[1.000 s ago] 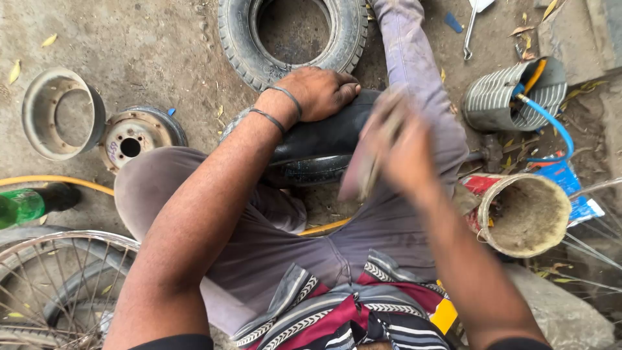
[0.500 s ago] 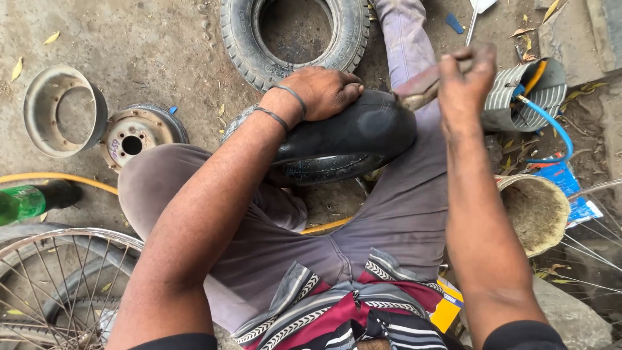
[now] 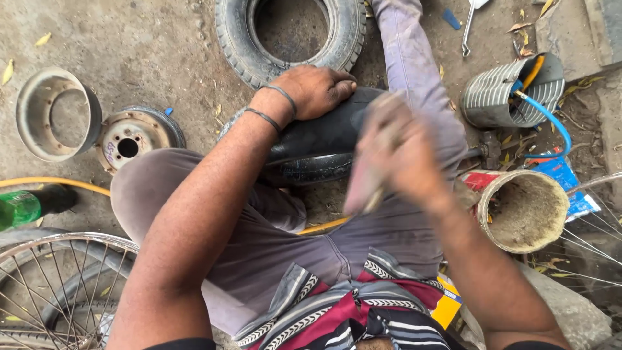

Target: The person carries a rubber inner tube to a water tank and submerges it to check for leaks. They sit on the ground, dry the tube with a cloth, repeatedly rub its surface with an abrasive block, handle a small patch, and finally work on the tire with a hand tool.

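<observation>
Near us, our right hand point(image 3: 395, 155) is blurred, closed around a flat scraping tool point(image 3: 363, 185) over the black inner tube point(image 3: 317, 139) on our lap. Our left hand point(image 3: 314, 87) presses flat on the tube. Rubbing looks underway; no patch shows yet. Beyond lies a tyre point(image 3: 291, 39).

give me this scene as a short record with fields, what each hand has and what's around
setting: person seated on dirt ground, seen from above
left hand: pressed on a black rubber inner tube lying across the lap
right hand: motion-blurred over the tube, gripping a small flat tool, kind unclear
ahead: black rubber tyre lying flat
left side: round metal wheel hub, grey metal ring, green plastic bottle, spoked bicycle wheel
right side: ribbed metal can holding a blue hose, round dusty tub
</observation>
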